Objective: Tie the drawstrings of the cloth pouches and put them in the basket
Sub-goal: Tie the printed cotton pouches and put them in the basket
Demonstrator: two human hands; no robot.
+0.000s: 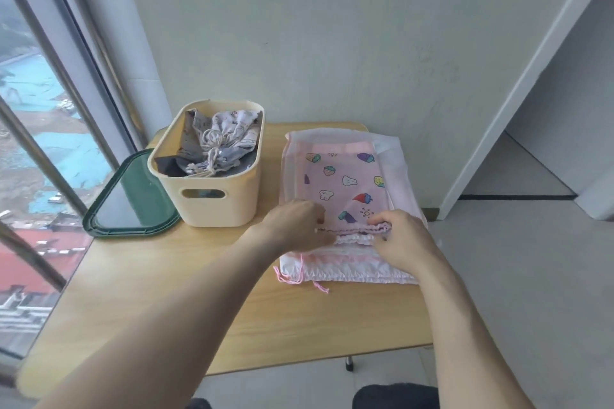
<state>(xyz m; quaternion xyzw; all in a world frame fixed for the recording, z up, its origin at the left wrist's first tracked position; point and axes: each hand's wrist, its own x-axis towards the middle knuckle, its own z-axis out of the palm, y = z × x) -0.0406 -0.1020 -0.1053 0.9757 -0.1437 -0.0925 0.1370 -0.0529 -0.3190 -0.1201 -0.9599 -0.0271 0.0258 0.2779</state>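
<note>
On the counter (166, 292), both hands grip the gathered mouth of a pink fruit-print pouch (345, 183).
The left hand (295, 226) and right hand (402, 239) pinch opposite ends of its ruffled hem, atop a stack of pale pouches (395, 156) with pink drawstrings (292, 277) trailing. Just left stands the cream basket (216, 202) holding tied pouches (226, 143), a dark green lid (133, 196) beside it.

Both hands rest on a pink pouch (345, 183) with fruit pictures, atop a pile on the wooden counter (166, 292). The left hand (292, 222) and right hand (403, 237) pinch its bunched top edge. A cream basket (216, 196) beside it holds tied pouches (222, 146).
</note>
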